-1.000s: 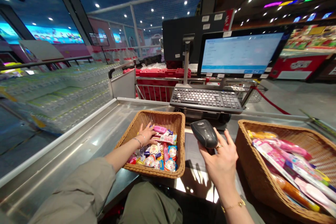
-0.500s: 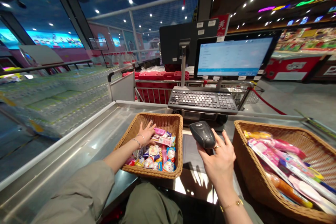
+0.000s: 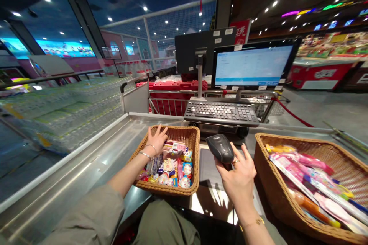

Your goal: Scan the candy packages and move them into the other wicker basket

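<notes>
My left hand (image 3: 156,140) is over the back left of a wicker basket (image 3: 196,160), fingers spread and its fingertips near the back rim. Below and beside it in the basket lie a pink-and-white packet (image 3: 176,145), a yellow carton (image 3: 186,156), a bear-shaped packet (image 3: 169,165) and several round white-and-blue wrapped sweets (image 3: 184,182). Whether the fingers touch a packet, I cannot tell. To the right of the basket, my right hand (image 3: 239,174) grips a black barcode scanner (image 3: 220,148), its head tilted up toward the left. The scanner's handle is mostly hidden by the hand.
A second wicker basket (image 3: 260,168) with long colourful packets stands at the right. Behind the scanner are a keyboard (image 3: 221,111) and a lit monitor (image 3: 250,65). The metal counter (image 3: 106,160) runs along the left, with a shopping trolley (image 3: 169,105) beyond it.
My left hand has shifted left and up toward the basket's back left corner, uncovering more of the packets. The right hand with the scanner has hardly moved. The view has shifted slightly.
</notes>
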Available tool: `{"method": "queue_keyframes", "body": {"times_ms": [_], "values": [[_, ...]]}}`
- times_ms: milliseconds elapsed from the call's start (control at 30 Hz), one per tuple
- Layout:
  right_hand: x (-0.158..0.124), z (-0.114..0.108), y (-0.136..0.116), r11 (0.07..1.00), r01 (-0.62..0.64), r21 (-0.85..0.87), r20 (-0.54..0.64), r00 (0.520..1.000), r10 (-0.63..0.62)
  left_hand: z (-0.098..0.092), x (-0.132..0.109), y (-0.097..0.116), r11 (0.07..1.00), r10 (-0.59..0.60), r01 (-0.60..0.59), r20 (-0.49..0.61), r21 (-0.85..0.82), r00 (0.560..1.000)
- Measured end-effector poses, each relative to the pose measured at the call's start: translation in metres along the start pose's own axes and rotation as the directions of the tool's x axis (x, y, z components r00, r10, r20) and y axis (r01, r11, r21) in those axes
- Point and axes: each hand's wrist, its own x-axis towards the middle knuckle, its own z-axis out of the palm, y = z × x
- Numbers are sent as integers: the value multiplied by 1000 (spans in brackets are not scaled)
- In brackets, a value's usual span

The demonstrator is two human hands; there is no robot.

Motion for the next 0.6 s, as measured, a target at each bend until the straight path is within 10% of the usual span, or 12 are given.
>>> {"method": "queue_keyframes", "body": {"times_ms": [600], "values": [[1, -7, 3, 1000, 7, 22, -21, 1000, -7, -44, -8, 71, 934, -327, 263, -277, -242, 904]]}}
